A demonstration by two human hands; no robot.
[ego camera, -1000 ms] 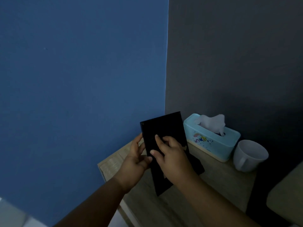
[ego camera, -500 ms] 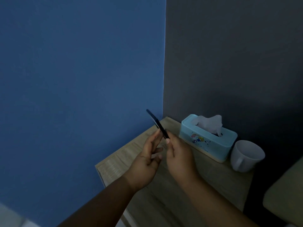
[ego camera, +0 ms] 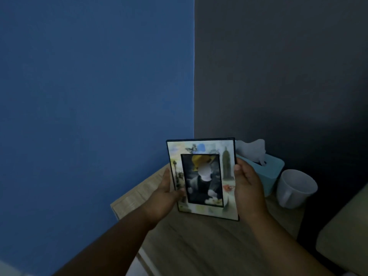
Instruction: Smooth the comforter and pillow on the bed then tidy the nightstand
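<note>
Two hands, left hand (ego camera: 162,199) and right hand (ego camera: 249,188) gripping photo frame (ego camera: 227,168) edges, nightstand (ego camera: 199,248) beneath

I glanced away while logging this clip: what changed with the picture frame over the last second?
The picture frame was turned about: its black back faced the camera, then its edge, now its decorated front. The right hand moved from the back to the right edge; the left hand keeps the left edge. Tissue box, mug and nightstand stayed put.
</note>
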